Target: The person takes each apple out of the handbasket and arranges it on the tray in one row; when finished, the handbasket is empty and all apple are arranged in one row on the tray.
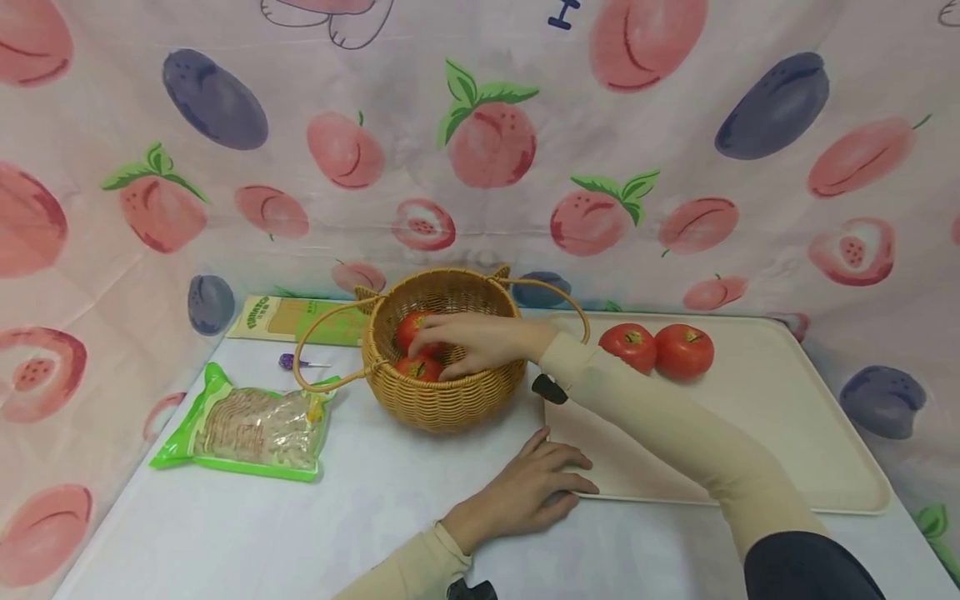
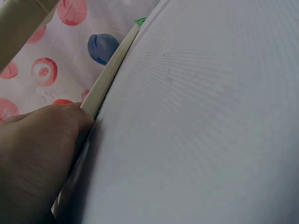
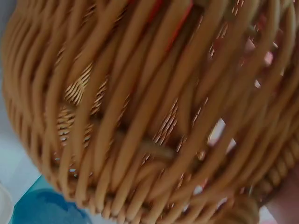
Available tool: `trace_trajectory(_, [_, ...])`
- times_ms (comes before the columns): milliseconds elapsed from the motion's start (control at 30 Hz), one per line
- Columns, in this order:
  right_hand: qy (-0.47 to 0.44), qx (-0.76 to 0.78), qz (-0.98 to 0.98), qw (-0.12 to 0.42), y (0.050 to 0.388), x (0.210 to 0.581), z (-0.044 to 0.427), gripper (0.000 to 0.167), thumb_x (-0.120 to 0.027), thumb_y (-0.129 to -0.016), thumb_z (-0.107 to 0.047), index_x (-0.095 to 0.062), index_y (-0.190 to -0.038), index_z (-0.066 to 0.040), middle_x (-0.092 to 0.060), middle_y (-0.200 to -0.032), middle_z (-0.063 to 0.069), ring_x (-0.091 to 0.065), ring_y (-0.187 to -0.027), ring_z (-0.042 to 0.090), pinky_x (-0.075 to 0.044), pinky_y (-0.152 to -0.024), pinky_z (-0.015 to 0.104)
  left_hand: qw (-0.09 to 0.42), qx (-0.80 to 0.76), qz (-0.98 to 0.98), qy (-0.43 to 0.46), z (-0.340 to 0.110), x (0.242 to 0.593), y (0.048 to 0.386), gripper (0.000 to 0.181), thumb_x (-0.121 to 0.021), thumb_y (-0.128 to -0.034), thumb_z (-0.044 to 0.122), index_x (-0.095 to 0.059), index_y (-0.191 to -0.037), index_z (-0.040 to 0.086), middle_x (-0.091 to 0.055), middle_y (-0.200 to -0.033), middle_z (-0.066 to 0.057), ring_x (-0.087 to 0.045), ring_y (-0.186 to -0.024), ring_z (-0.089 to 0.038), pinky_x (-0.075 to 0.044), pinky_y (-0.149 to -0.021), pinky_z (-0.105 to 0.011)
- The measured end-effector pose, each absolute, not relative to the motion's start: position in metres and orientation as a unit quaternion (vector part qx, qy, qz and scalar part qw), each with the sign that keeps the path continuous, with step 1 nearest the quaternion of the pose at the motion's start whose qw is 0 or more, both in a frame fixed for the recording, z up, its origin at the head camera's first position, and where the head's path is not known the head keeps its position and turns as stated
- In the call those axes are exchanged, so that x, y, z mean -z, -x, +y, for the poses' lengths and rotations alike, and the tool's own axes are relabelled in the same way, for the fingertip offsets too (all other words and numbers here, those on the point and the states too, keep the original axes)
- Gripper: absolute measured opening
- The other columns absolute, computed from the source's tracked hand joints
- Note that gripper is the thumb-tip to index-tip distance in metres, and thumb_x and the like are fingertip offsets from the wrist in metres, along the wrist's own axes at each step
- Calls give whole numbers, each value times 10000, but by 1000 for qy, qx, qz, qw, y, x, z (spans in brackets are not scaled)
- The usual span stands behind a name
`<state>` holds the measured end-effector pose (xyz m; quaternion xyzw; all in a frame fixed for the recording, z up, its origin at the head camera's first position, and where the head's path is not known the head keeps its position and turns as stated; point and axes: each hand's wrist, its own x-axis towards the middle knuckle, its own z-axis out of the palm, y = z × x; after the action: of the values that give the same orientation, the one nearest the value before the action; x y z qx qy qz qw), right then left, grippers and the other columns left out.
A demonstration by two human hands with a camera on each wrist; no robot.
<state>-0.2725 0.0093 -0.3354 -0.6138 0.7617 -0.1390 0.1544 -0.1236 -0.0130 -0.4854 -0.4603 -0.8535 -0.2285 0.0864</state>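
My right hand reaches down into a round wicker basket. Its fingertips and thumb pinch the nearer red apple, while another red apple lies just behind, partly covered by the fingers. In the right wrist view the woven wall of the basket fills the picture and hides most of the hand. My left hand rests with extended fingers on the near left corner of a cream tray; the left wrist view shows that hand against the tray's edge.
Two red apples sit side by side at the tray's back left. Left of the basket lie a green-edged bag of sliced bread, a purple-headed lollipop and a flat yellow-green noodle packet. The basket's loop handles stick out sideways. A fruit-print cloth hangs behind.
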Motion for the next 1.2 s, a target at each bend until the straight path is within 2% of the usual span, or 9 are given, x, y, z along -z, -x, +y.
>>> trace_trajectory(267, [622, 129, 754, 169, 270, 342, -2, 459, -654, -887, -255, -510, -1321, -209, -458, -1331, -43, -411, -1274, 113, -389, -1063, 297, 87, 227, -851, 466, -11, 487, 123, 262, -511, -959, 277, -628, -1189, 322, -523, -1308, 91, -426, -1276, -82, -212, -1166, -501])
trace_trajectory(467, [619, 116, 754, 184, 267, 346, -7, 465, -633, -900, -273, -492, -1343, -235, -432, -1358, -21, -426, -1269, 131, -401, -1054, 295, 81, 230, -851, 465, -9, 488, 122, 270, -506, -960, 280, -620, -1200, 326, -511, -1318, 93, -415, -1281, -75, -202, -1168, -510])
trace_trajectory(700, [633, 96, 745, 187, 266, 354, -10, 394, -546, -937, -115, -522, -1328, -154, -433, -1375, 40, -420, -1284, 153, -403, -1054, 279, 81, 226, -852, 466, -6, 489, 120, 272, -503, -961, 284, -620, -1202, 331, -511, -1319, 94, -418, -1279, -72, -204, -1168, -508])
trace_trajectory(800, [643, 82, 740, 181, 266, 355, -11, 378, -537, -941, -103, -535, -1318, -127, -436, -1377, 60, -418, -1288, 164, -402, -1055, 268, 81, 221, -854, 465, -5, 488, 120, 273, -499, -962, 286, -621, -1201, 334, -511, -1320, 97, -419, -1278, -72, -204, -1168, -506])
trace_trajectory(1033, [646, 43, 740, 184, 264, 350, -13, 435, -518, -923, -14, -511, -1344, -123, -382, -1410, 68, -461, -1229, 141, -432, -1001, 233, 84, 217, -853, 467, -4, 487, 121, 272, -501, -961, 290, -621, -1201, 334, -509, -1317, 98, -413, -1280, -69, -198, -1171, -506])
trace_trajectory(1200, [644, 26, 742, 187, 265, 350, -15, 508, -480, -907, 51, -497, -1368, -161, -353, -1441, 74, -468, -1239, 151, -432, -1007, 243, 81, 220, -853, 467, -6, 486, 122, 270, -502, -962, 292, -622, -1201, 333, -512, -1316, 98, -416, -1280, -67, -194, -1174, -502])
